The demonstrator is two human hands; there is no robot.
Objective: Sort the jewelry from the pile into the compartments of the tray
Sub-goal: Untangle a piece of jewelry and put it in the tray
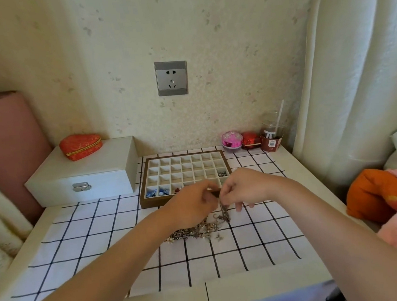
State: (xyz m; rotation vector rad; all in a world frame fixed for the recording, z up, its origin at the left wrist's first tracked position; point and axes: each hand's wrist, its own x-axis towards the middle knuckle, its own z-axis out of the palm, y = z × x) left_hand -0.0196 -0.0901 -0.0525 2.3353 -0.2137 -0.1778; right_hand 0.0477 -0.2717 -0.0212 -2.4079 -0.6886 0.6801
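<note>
On the grid-patterned cloth [103, 230], just in front of the compartment tray [154, 202], the jewelry pile [195, 230] lies tangled as a chain [225, 211] dangles over its right edge, pinched at the top between the left hand [192, 206] and the right hand [244, 187], fingers of both curled tight. Light, limp and likely to snag its neighbours, the piece looks best held by one end and lifted clear slowly; most compartments stand unfilled.

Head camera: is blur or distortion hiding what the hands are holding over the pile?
Head view: soft, even light, no glare. Wide-angle distortion bows the padded panel at right. The left hand and right hand are slightly blurred, so the chain they pinch above the pile reads only as a dark strand; tray contents look soft.
</note>
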